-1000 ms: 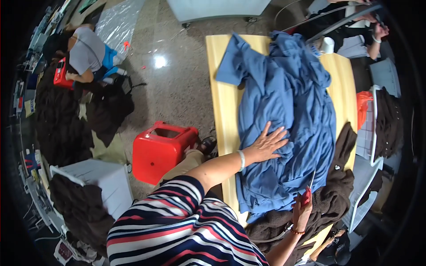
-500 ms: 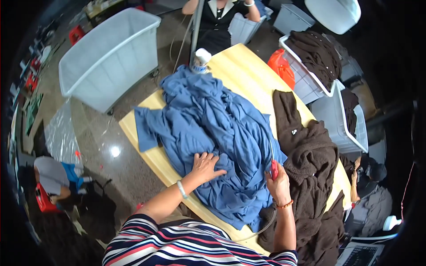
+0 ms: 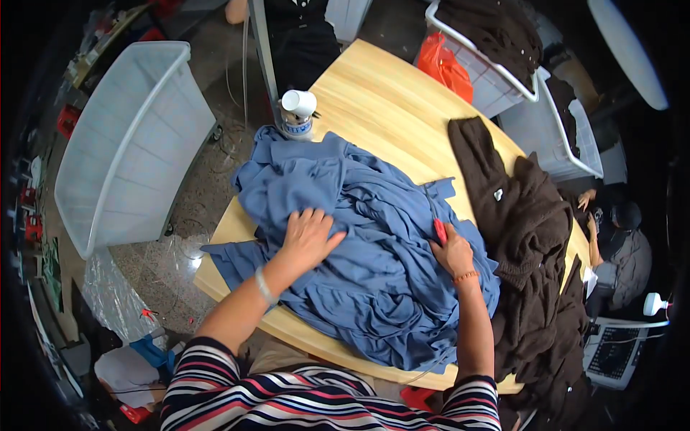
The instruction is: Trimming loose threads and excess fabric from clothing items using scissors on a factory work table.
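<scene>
A large heap of blue cloth (image 3: 374, 273), rumpled and folded over itself, covers the near part of the wooden table (image 3: 388, 93). My left hand (image 3: 309, 241) lies on it toward the left, palm down with the fingers spread. Toward its right side, my right hand (image 3: 453, 251) is closed round a red-handled air blow gun (image 3: 440, 230). The gun's thin nozzle points away from me over the cloth. A thin hose (image 3: 435, 366) shows near my right forearm. Brown knit garments (image 3: 532, 215) lie along the table's right side, beside the blue cloth.
A white cup (image 3: 299, 103) tops a jar (image 3: 297, 128) by a metal pole (image 3: 263, 50). A wheeled plastic bin (image 3: 129, 144) stands left. At the back right are a bin (image 3: 496, 79) of brown clothes and a red plastic bag (image 3: 445, 65). Other people are around the table.
The view has shifted. The blue cloth lies spread wider, toward the brown garments. My left hand has moved farther up the cloth; the right still grips the air gun, also farther from me.
</scene>
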Demonstrator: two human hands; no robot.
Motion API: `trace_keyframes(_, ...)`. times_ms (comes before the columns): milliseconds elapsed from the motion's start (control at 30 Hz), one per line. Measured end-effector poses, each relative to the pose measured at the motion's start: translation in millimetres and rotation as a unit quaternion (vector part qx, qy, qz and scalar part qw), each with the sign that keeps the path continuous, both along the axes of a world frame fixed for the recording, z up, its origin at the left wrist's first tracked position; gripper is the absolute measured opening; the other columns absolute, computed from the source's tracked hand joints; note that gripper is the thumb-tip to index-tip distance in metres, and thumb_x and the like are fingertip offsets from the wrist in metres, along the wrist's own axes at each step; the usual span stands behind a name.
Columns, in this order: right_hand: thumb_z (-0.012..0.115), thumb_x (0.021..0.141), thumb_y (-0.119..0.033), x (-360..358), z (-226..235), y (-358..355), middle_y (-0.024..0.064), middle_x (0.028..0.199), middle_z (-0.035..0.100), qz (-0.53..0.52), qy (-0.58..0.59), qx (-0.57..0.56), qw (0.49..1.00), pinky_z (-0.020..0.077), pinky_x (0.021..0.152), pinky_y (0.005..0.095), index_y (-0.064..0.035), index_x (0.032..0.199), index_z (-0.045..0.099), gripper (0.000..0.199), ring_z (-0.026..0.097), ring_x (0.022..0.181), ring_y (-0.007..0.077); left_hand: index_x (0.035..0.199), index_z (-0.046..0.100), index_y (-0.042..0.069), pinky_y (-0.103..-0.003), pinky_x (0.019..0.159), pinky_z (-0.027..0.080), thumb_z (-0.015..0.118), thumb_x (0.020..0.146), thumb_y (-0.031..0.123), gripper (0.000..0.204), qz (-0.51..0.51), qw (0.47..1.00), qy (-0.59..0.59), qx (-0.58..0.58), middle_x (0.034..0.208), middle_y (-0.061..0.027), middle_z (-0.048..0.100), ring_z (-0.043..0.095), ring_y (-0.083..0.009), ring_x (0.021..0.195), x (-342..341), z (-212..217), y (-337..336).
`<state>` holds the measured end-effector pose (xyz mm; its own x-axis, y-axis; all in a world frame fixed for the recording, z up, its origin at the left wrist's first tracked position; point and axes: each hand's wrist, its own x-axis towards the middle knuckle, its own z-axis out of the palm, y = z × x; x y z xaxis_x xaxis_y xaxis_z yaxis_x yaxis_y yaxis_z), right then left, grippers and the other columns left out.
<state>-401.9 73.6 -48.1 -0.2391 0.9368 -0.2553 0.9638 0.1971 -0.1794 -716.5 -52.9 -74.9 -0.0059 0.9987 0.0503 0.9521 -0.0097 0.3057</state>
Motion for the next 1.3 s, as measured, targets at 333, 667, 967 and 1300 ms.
trace_keyframes(333, 0.067, 0.079, -0.013, 14, 11, -72, 0.0190, 0.101, 0.063, 0.018, 0.122, 0.059, 0.991, 0.0508, 0.075, 0.0459, -0.0101, 0.122, 0.051, 0.046, 0.062, 0.091, 0.0403, 0.131, 0.049, 0.010, -0.049, 0.076, 0.052, 0.060, 0.086, 0.056, 0.066, 0.116, 0.954, -0.139, -0.240, 0.111, -0.0250, 0.063, 0.064, -0.0435, 0.092, -11, 21, -106)
trace_keyframes(667, 0.060, 0.074, 0.004, 12, 74, -144, 0.0154, 0.099, 0.059, 0.095, 0.183, 0.053, 0.977, 0.0510, 0.070, 0.0429, -0.0075, 0.115, 0.055, 0.044, 0.060, 0.088, 0.0386, 0.120, 0.055, 0.007, -0.045, 0.089, 0.044, 0.072, 0.077, 0.023, 0.049, 0.119, 0.985, 0.100, -0.077, 0.116, -0.0161, 0.060, 0.052, -0.0370, 0.115, -42, -3, 64)
trace_keyframes(967, 0.061, 0.069, 0.004, 72, 73, -195, 0.0141, 0.097, 0.058, 0.138, 0.201, -0.018, 0.969, 0.0506, 0.071, 0.0417, -0.0078, 0.116, 0.056, 0.048, 0.060, 0.089, 0.0352, 0.113, 0.058, 0.005, -0.049, 0.082, 0.050, 0.071, 0.073, 0.011, 0.043, 0.336, 0.928, -0.009, -0.162, 0.110, -0.0212, 0.063, 0.061, -0.0415, 0.100, -100, 39, -121)
trace_keyframes(1300, 0.061, 0.069, 0.003, 64, 73, -197, 0.0137, 0.101, 0.059, 0.135, 0.171, -0.067, 0.974, 0.0517, 0.070, 0.0417, -0.0085, 0.114, 0.058, 0.046, 0.062, 0.088, 0.0359, 0.129, 0.051, 0.009, -0.050, 0.107, 0.033, 0.074, 0.074, 0.015, 0.060, -0.010, 0.992, 0.076, 0.102, 0.119, -0.0151, 0.056, 0.052, -0.0356, 0.112, -11, 96, -37)
